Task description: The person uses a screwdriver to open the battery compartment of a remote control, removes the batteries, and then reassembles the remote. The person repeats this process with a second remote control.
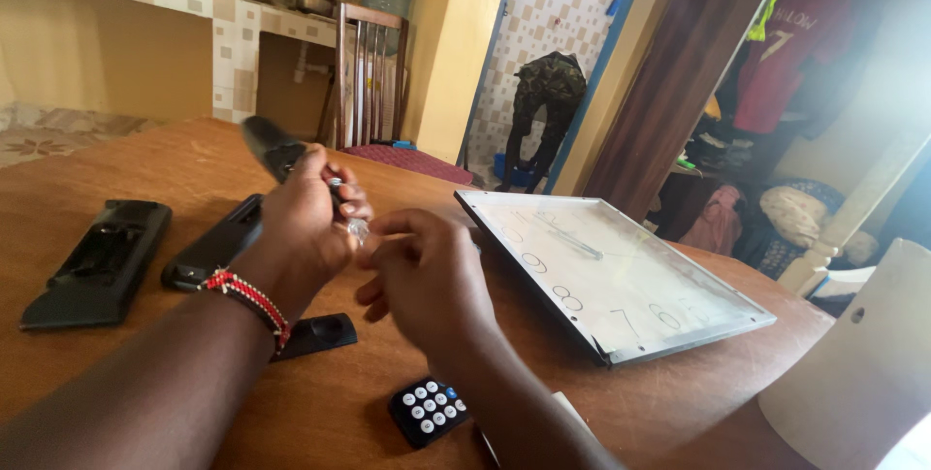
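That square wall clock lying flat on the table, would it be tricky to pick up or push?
The wall clock looks thin, flat and stiff, so it would probably slide rather than roll or tip. Its shiny glazed face suggests it is fragile and perhaps slippery. One corner nears the table edge, so a push could send it off.

Left hand grips black remote; right hand alongside

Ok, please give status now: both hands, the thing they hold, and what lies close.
Left hand shut on black remote, lifted over table. Right hand pinching at small shiny piece, grip unclear. Square clock lies flat alongside; small keypad remote below the wrists.
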